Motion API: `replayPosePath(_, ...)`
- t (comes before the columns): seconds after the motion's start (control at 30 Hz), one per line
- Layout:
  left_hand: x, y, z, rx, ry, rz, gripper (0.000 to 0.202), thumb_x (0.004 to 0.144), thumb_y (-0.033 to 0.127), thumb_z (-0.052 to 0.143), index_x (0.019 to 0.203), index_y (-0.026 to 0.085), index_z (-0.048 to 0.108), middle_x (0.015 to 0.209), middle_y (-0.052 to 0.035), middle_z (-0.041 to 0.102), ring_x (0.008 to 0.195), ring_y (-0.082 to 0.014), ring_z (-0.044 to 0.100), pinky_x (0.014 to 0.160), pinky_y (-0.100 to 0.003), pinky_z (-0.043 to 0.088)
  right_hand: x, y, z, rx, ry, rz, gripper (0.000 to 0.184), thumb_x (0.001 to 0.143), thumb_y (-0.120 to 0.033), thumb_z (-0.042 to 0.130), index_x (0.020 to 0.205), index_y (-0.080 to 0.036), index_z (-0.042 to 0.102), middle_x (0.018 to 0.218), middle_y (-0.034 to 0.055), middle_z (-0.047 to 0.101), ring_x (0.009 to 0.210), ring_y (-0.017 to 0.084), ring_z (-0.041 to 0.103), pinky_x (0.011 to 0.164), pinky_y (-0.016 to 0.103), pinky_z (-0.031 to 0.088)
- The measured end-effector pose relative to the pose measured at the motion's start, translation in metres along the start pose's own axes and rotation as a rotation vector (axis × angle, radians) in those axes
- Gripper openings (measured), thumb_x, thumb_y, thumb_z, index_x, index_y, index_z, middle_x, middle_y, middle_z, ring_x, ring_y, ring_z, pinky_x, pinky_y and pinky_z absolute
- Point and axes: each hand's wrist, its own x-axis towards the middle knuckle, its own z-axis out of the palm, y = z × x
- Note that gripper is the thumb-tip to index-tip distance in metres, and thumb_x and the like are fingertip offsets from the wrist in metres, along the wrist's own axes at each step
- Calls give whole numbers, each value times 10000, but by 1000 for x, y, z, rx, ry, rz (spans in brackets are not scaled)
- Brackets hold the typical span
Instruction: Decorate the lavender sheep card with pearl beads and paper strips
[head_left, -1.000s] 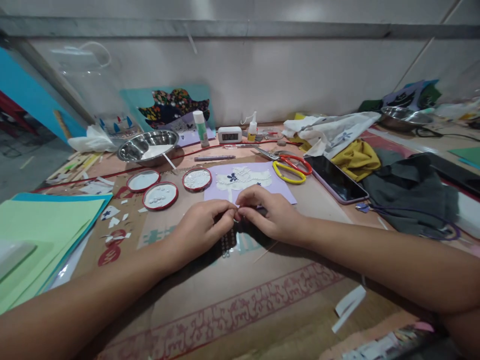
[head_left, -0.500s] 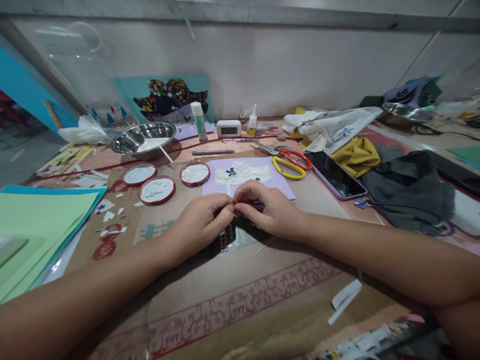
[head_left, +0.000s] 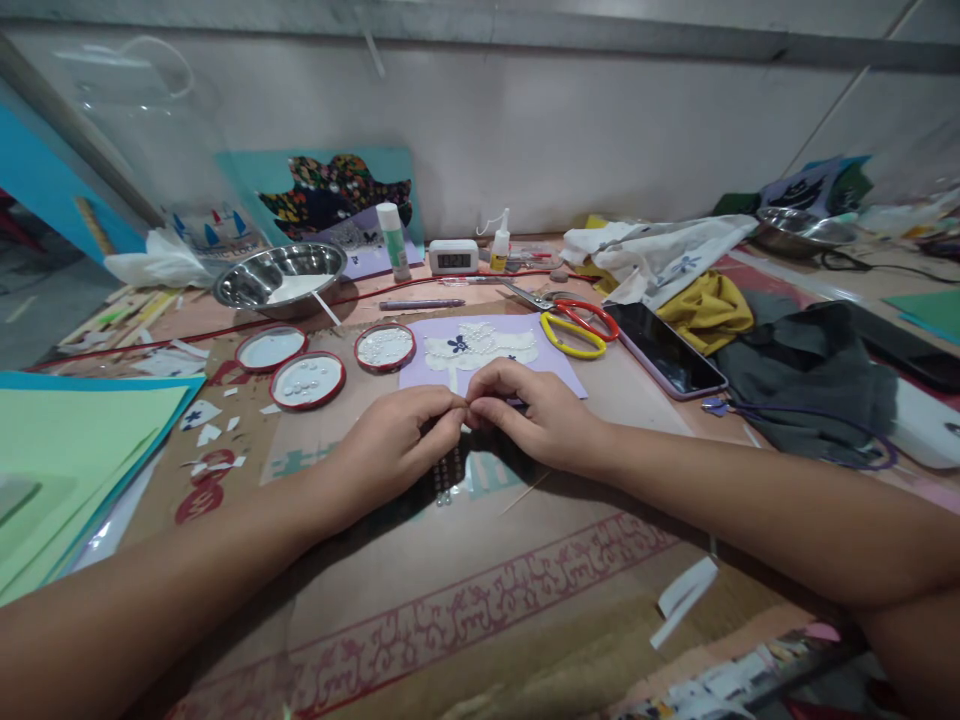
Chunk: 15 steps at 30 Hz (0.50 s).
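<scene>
My left hand (head_left: 397,445) and my right hand (head_left: 529,412) meet fingertip to fingertip at the middle of the table, both pinched closed over a small sheet of rhinestone beads (head_left: 448,478) that lies beneath them. What the fingertips pinch is too small to make out. Just beyond my hands lies a purple card (head_left: 555,370) bearing a white beaded shape with small blue flowers. Three red-rimmed lids (head_left: 309,380) holding white beads sit to the left of the card.
A steel bowl (head_left: 281,275) with glue, a glue stick (head_left: 391,240), a small clock (head_left: 453,257), red and yellow scissors (head_left: 581,330), a phone (head_left: 664,348) and heaped cloth (head_left: 810,370) lie behind and to the right. Green paper sheets (head_left: 67,460) lie at the left.
Both hands stay pinched together at the same spot over the bead sheet. The view has tilted slightly, so the table's things sit a little higher and further left in the picture.
</scene>
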Motion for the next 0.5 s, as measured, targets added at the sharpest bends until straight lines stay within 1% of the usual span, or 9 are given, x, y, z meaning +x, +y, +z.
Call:
replayPosePath(0.13, 1, 2, 0, -78, -7, -78, 279, 930, 234, 416, 739, 164, 607, 660, 28, 579, 631, -113, 525, 604, -226, 374, 0, 0, 0, -40, -3, -9, 76, 944, -148, 512, 954, -200, 566, 846, -5, 674, 753, 120, 620, 710, 244, 480)
replayPosePath(0.27, 0, 4, -1, -134, -14, -135, 279, 906, 244, 422, 690, 169, 582, 606, 45, 525, 581, -102, 479, 553, -214, 349, -1, 0, 1, -30, -23, 0, 73, 946, -150, 513, 965, -199, 564, 840, -9, 677, 737, 116, 618, 697, 240, 475)
replayPosePath(0.37, 0, 5, -1, -135, -13, -145, 272, 890, 245, 423, 651, 175, 534, 582, 51, 481, 560, -98, 446, 535, -211, 332, -1, 0, 1, -19, -30, -2, 68, 943, -149, 522, 968, -201, 559, 833, -14, 681, 745, 116, 623, 700, 238, 474)
replayPosePath(0.5, 1, 4, -1, -115, -14, -128, 259, 882, 238, 414, 659, 176, 529, 585, 50, 486, 561, -98, 445, 539, -212, 328, 0, 0, 1, -24, -34, -8, 61, 947, -160, 520, 970, -201, 559, 843, -9, 685, 763, 121, 629, 718, 247, 479)
